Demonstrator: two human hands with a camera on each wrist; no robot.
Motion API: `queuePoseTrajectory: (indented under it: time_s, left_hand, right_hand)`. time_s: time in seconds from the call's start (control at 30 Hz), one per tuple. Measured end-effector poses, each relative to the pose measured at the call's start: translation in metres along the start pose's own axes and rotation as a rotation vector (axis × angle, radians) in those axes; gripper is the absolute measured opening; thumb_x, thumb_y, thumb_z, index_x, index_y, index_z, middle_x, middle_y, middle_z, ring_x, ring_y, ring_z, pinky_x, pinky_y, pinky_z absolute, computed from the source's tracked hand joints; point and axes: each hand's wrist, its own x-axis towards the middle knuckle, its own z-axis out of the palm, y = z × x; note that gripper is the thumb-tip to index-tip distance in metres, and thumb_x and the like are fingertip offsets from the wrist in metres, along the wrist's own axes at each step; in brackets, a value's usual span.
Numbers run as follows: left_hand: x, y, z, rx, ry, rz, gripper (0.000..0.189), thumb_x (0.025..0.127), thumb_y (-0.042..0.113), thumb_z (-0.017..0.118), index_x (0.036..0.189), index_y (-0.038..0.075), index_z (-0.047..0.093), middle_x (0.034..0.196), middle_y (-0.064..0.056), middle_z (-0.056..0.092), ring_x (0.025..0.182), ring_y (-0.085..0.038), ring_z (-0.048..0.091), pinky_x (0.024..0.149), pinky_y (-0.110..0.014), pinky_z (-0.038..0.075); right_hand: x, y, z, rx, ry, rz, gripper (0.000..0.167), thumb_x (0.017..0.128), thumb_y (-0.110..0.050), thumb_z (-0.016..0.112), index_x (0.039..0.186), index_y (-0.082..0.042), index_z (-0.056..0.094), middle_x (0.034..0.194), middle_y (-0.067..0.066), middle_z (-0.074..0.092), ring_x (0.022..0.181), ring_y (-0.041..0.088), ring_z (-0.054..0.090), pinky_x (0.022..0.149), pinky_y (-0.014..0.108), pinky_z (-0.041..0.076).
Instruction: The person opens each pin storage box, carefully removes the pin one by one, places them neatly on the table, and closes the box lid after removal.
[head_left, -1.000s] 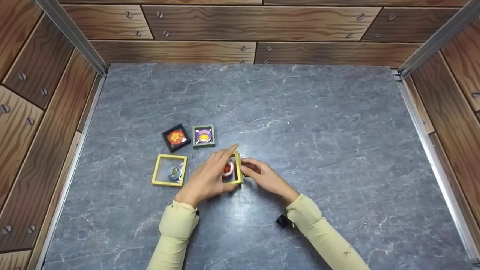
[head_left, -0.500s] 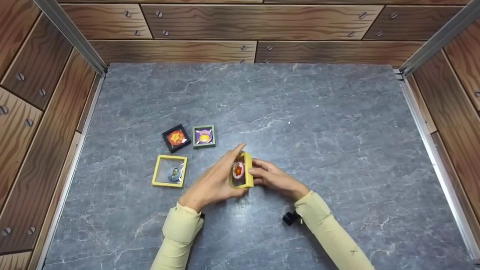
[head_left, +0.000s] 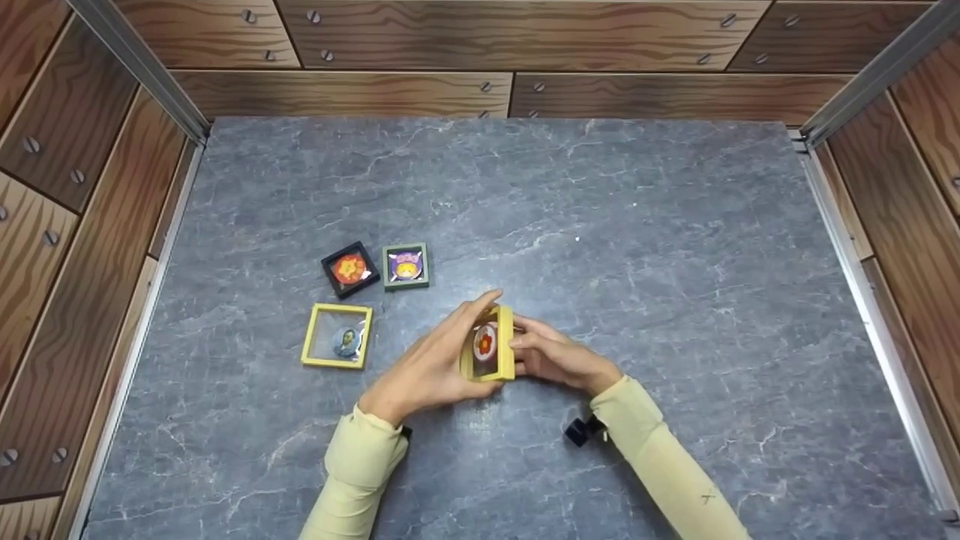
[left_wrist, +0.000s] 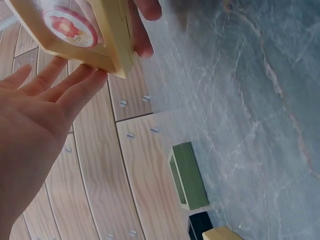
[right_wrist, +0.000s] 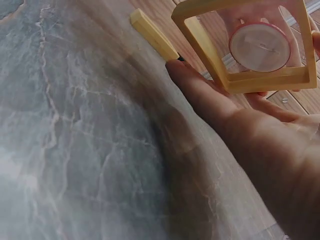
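Observation:
A yellow display frame [head_left: 506, 343] with clear film stands tilted between my hands, raised off the tabletop in the wrist views. Inside it sits a round button badge [head_left: 486, 342] with a red flower; its pin back [right_wrist: 261, 47] shows in the right wrist view. My left hand [head_left: 435, 364] spans the frame, fingers at the far edge and thumb at the near one. My right hand [head_left: 559, 360] holds the frame's right side between thumb and fingers; some of those fingers are hidden behind it.
Left of my hands lies another yellow frame [head_left: 307, 337] with a portrait badge [head_left: 348, 343]. Behind it are a black frame [head_left: 335, 283] with an orange badge and a green frame [head_left: 406, 285] with a purple badge. Wood-patterned walls [head_left: 420, 34] enclose the grey marbled table [head_left: 637, 225].
Both hands have shifted a little to the right with the yellow frame. The frame has tipped up from lying flatter, and its right side now faces my right hand. The other frames stay put.

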Motion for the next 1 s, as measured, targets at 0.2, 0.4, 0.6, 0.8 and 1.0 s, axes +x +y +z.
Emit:
queuePoseTrajectory:
  time_s: [0.2, 0.4, 0.6, 0.8, 1.0]
  left_hand:
    - [0.000, 0.001, 0.007, 0.011, 0.004, 0.025, 0.111, 0.076, 0.026, 0.091, 0.167, 0.028, 0.026, 0.152, 0.001, 0.053, 0.122, -0.017, 0.061, 0.105, -0.037, 0.061]
    - [0.005, 0.003, 0.009, 0.003, -0.010, 0.072, 0.103, 0.073, 0.022, 0.091, 0.160, 0.019, 0.036, 0.151, -0.002, 0.054, 0.128, -0.021, 0.061, 0.113, -0.037, 0.057]
    - [0.008, 0.006, 0.008, 0.004, -0.010, 0.090, 0.097, 0.070, 0.019, 0.093, 0.153, 0.017, 0.041, 0.144, -0.004, 0.058, 0.124, -0.020, 0.062, 0.112, -0.036, 0.057]
    - [0.009, 0.009, 0.009, 0.036, -0.020, 0.082, 0.094, 0.070, 0.019, 0.093, 0.150, 0.016, 0.043, 0.141, -0.004, 0.059, 0.121, -0.020, 0.063, 0.111, -0.033, 0.057]
    - [0.009, 0.012, 0.008, 0.060, -0.018, 0.092, 0.095, 0.069, 0.020, 0.094, 0.149, 0.014, 0.044, 0.140, -0.004, 0.060, 0.122, -0.021, 0.064, 0.114, -0.034, 0.056]
  right_hand:
    - [-0.004, 0.006, -0.001, 0.035, 0.036, -0.041, 0.088, 0.098, -0.016, 0.060, 0.165, 0.008, 0.008, 0.136, 0.003, 0.060, 0.121, 0.019, 0.067, 0.102, 0.039, 0.062]
    - [-0.006, 0.009, -0.003, 0.008, 0.089, -0.050, 0.091, 0.093, -0.014, 0.062, 0.164, 0.009, 0.011, 0.133, 0.004, 0.060, 0.116, 0.016, 0.068, 0.098, 0.034, 0.064]
    - [-0.005, 0.006, -0.003, -0.019, 0.115, -0.040, 0.097, 0.089, -0.018, 0.066, 0.165, 0.008, 0.012, 0.135, 0.004, 0.058, 0.117, 0.016, 0.067, 0.101, 0.035, 0.063]
    - [-0.006, 0.009, -0.003, -0.003, 0.116, -0.044, 0.097, 0.088, -0.017, 0.066, 0.164, 0.009, 0.011, 0.133, 0.005, 0.059, 0.115, 0.017, 0.068, 0.098, 0.035, 0.064]
    - [-0.005, 0.012, -0.002, 0.060, 0.076, -0.081, 0.089, 0.089, -0.015, 0.063, 0.163, 0.007, 0.019, 0.129, 0.005, 0.063, 0.114, 0.018, 0.069, 0.098, 0.038, 0.065]
